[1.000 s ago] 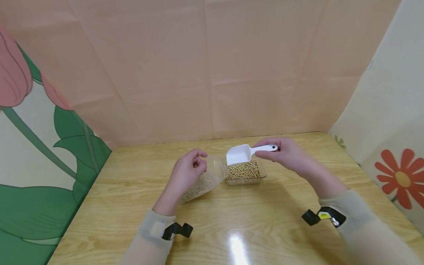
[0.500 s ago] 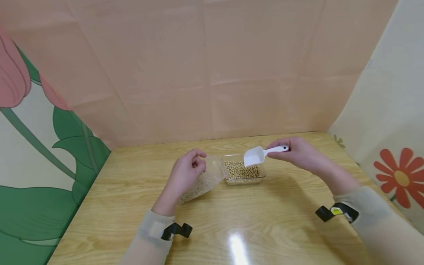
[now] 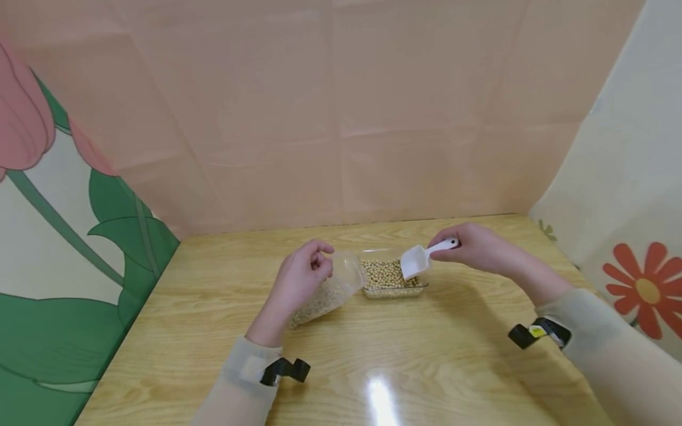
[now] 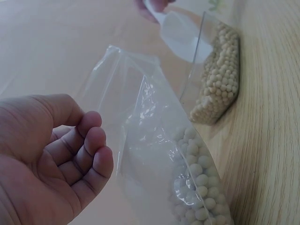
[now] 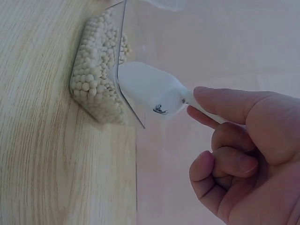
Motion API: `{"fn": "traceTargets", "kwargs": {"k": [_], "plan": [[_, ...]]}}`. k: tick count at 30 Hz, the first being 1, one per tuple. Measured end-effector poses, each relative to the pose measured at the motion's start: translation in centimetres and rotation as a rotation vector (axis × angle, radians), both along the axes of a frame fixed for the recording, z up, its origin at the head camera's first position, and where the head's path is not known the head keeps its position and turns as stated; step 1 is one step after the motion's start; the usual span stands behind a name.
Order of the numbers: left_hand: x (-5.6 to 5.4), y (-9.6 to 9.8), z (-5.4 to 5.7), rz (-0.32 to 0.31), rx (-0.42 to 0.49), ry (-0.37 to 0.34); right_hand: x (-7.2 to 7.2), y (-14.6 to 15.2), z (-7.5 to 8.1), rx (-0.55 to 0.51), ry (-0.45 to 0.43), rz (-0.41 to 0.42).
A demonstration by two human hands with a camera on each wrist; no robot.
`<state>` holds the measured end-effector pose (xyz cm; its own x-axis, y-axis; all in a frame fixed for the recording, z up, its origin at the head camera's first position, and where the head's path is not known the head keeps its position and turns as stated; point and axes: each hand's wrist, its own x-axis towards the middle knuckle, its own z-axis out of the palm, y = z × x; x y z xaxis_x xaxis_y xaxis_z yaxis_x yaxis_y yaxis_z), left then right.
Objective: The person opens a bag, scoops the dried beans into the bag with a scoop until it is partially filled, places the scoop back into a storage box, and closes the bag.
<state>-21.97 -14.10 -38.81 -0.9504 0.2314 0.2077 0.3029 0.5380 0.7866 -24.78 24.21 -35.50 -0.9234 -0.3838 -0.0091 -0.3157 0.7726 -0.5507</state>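
Observation:
A clear rectangular container [image 3: 395,293] of round, pale soybeans [image 3: 385,275] stands on the table. My right hand [image 3: 476,248] pinches the handle of a white scoop [image 3: 415,262] between thumb and fingers. The scoop tilts down, its front edge at the beans on the container's right side. Left of the container leans a clear plastic bag [image 4: 145,122], with more soybeans [image 4: 199,187] gathered along its lower part. Its mouth faces the container. With curled fingers, my left hand [image 3: 303,269] grips the bag's upper edge; the exact grip spot is partly hidden.
The wooden table [image 3: 426,367] reaches back to a pink sheet [image 3: 266,118] hanging behind it. Painted walls flank both sides, with a red flower [image 3: 647,289] on the right one. Each wrist wears a black camera mount [image 3: 540,332].
My right hand has carried the scoop rightward from near the bag's mouth, then lowered and tipped it to the beans in the container. The left hand and bag stay put.

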Motion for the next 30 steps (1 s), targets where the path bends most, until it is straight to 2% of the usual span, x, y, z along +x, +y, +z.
{"fn": "traceTargets", "kwargs": {"k": [8, 16, 21, 30], "plan": [[-0.1, 0.0, 0.0, 0.0, 0.004, -0.014, -0.2, -1.3, 0.0, 0.074, 0.005, 0.026], [-0.1, 0.1, 0.0, -0.002, 0.009, -0.012, -0.5, -1.9, -0.8, 0.045, -0.045, 0.021], [-0.1, 0.1, 0.0, -0.002, 0.002, -0.013, -1.0, -1.6, -1.9, -0.012, -0.078, 0.006], [-0.1, 0.0, -0.1, -0.008, 0.006, -0.016, -1.3, -1.4, -4.5, -0.165, -0.213, -0.046]]}}
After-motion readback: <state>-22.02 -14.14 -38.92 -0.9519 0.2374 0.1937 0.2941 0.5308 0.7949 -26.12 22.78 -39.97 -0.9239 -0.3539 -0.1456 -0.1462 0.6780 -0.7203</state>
